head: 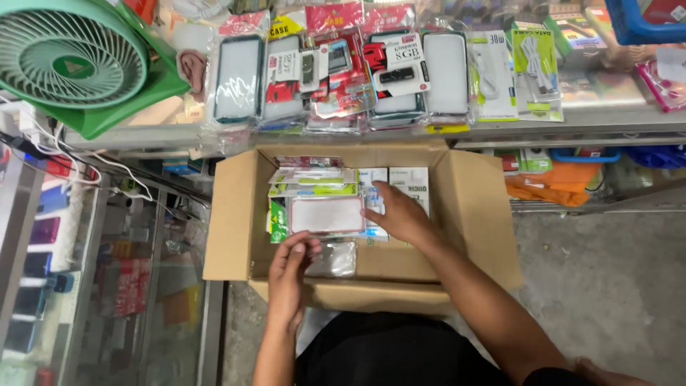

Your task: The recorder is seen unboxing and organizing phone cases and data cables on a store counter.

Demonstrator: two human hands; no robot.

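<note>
left hand (291, 275): fingers curled on near edge of packet (326, 214) | right hand (400, 213): open, flat on boxes (409, 182) in carton (236, 214) | packet lay just ahead of left hand, long axis left-right

A flat clear packet with a pink-edged case (326, 215) lies atop stacked packets, between the left hand (289, 275) and right hand (400, 214), touching both.
</note>
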